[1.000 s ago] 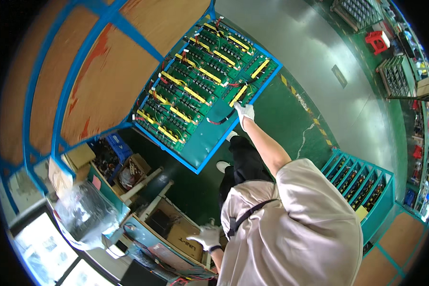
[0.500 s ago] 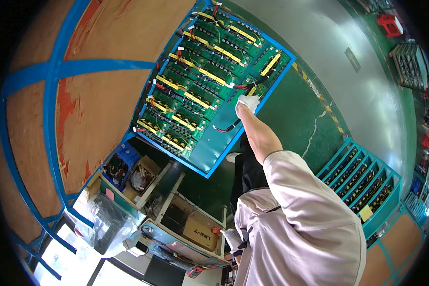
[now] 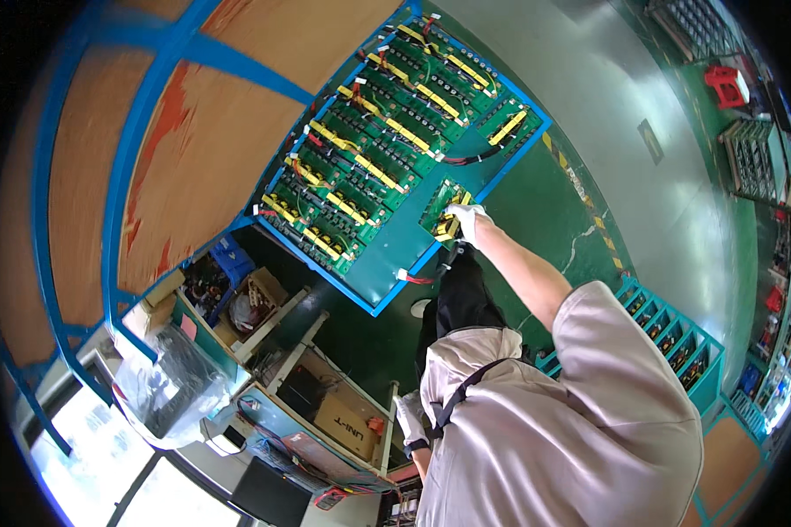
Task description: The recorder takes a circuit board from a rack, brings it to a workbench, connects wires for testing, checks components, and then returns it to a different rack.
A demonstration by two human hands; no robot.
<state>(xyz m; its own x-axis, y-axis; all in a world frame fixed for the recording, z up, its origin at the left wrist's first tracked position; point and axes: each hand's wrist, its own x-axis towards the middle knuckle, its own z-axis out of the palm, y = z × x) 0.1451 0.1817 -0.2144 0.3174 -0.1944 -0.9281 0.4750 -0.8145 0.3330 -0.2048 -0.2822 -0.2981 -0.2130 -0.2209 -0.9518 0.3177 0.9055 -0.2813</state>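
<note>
circuit boards (image 3: 387,149) on tray (image 3: 373,281) | shelf cart (image 3: 316,413) below tray

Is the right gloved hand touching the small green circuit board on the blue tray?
Touching. The head view shows the right hand with its gloved fingers lying on the small green circuit board, no gap visible between them.

green circuit boards (image 3: 387,158) with yellow strips on blue-edged tray (image 3: 373,303) — white glove on right hand (image 3: 466,220) — red stool (image 3: 723,85), green floor (image 3: 545,211).
</note>
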